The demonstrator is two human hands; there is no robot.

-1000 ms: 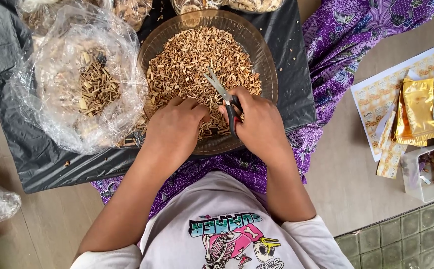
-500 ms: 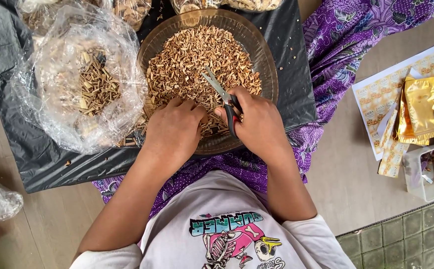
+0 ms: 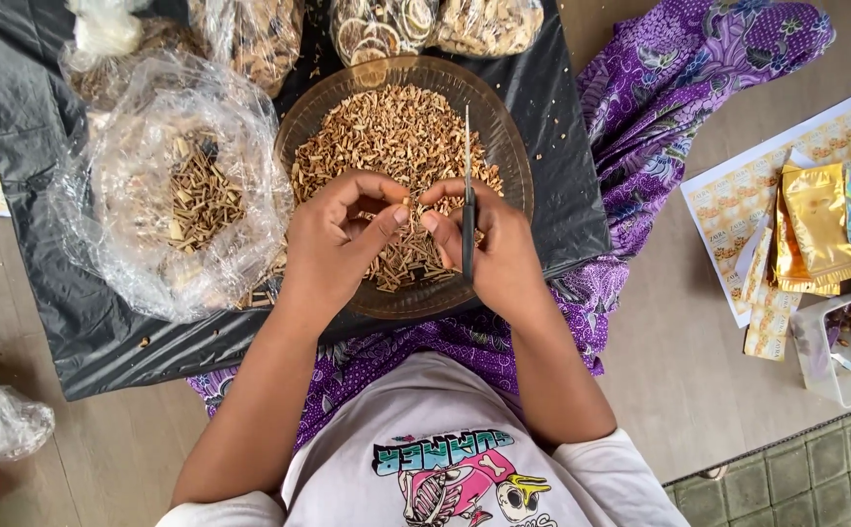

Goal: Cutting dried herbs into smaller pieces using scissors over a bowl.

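Observation:
A round brown bowl [image 3: 513, 156] full of small tan cut dried pieces [image 3: 386, 137] sits on a black plastic sheet. Over its near half, my left hand [image 3: 333, 239] pinches a small dried piece at its fingertips. My right hand [image 3: 489, 249] grips black-handled scissors [image 3: 466, 195], blades together and pointing away from me, and its thumb and forefinger meet the left hand's fingertips at that same piece.
An open clear plastic bag [image 3: 167, 185] of dried sticks lies left of the bowl. More filled bags [image 3: 425, 24] sit behind it. The black sheet [image 3: 562, 117] covers purple patterned cloth [image 3: 679, 88]. Gold pouches [image 3: 821, 224], a label sheet and a clear box [image 3: 840, 351] lie at right.
The scissors have swung from slanting across the bowl to pointing straight away, blades closed. Both hands' fingertips have come together over the bowl's near half.

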